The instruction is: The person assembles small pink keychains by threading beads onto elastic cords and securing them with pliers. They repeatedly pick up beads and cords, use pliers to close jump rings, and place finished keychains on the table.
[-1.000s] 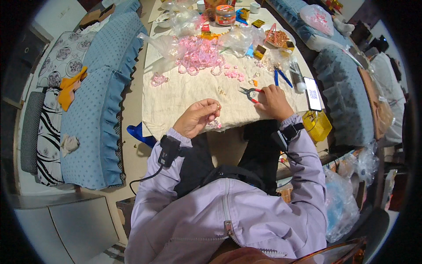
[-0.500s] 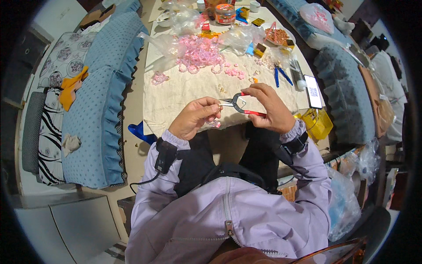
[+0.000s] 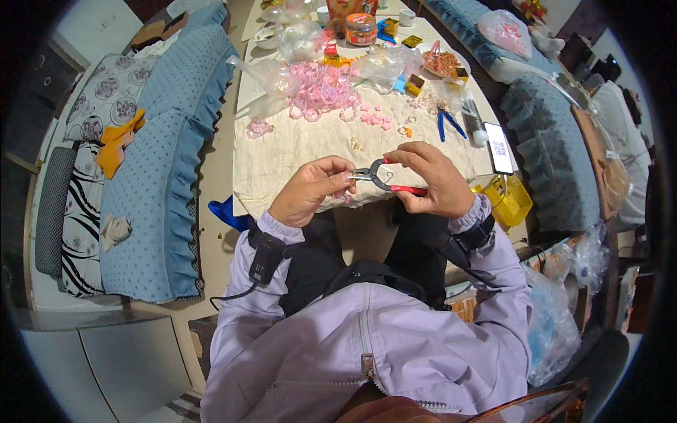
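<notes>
My right hand (image 3: 438,182) grips a pair of red-handled pliers (image 3: 379,176) by its spread handles, the thumb on the lower one and the fingers on the upper. The jaws point left and meet the fingertips of my left hand (image 3: 314,189). That hand is closed in a pinch on a pink bead strand (image 3: 345,195), which hangs partly hidden below the fingers. Whatever small part sits at the jaw tips is too small to make out. Beyond my hands lie a few small gold-coloured pieces (image 3: 357,144) and pink flower-shaped beads (image 3: 376,120) on the cloth.
A heap of pink beaded strands (image 3: 321,88) lies on the cream cloth (image 3: 282,162), with clear plastic bags around it. Blue-handled pliers (image 3: 450,125), a phone (image 3: 499,148) and a plate of small brown items (image 3: 443,62) are at the right. A yellow basket (image 3: 511,201) stands by the table edge.
The pliers' jaws have drawn nearer together and the tool has shifted slightly left and down. My left hand stays pinched at the jaw tips.
</notes>
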Action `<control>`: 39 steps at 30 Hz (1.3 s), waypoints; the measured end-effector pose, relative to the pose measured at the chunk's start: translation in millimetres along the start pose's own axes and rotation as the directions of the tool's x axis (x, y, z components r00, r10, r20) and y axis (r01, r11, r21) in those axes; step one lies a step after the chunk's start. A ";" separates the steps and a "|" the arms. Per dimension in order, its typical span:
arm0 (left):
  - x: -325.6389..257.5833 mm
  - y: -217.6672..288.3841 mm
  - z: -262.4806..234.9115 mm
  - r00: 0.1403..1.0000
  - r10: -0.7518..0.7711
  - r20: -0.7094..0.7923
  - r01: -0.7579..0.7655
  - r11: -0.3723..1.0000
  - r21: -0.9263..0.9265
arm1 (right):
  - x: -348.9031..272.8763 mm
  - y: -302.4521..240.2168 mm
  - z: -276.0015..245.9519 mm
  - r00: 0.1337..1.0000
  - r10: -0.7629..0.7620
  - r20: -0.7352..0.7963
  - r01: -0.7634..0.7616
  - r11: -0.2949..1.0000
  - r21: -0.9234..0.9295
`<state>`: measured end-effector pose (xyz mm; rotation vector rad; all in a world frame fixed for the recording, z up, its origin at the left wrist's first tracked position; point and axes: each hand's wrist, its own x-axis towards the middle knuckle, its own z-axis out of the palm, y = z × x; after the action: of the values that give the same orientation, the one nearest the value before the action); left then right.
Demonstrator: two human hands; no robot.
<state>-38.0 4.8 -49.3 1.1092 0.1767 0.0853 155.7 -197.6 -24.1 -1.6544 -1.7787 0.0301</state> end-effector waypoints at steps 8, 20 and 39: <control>-4.5 5.8 6.3 1.000 0.011 -0.013 -0.010 1.000 0.026 | -1.3 -5.1 -0.9 0.999 -0.029 -0.032 0.029 1.000 0.001; -7.2 3.0 14.3 0.997 0.059 -0.052 -0.061 0.997 -0.044 | -4.0 -7.9 1.0 0.995 -0.054 -0.081 0.044 0.992 -0.122; -14.1 5.9 27.2 0.982 0.113 -0.153 -0.107 0.993 0.042 | -8.9 -8.5 3.0 0.993 -0.092 -0.071 0.077 0.979 -0.191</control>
<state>-46.7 -18.8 -30.9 1.1463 0.2568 0.2687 146.4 -205.8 -26.5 -1.6832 -1.8354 -0.2463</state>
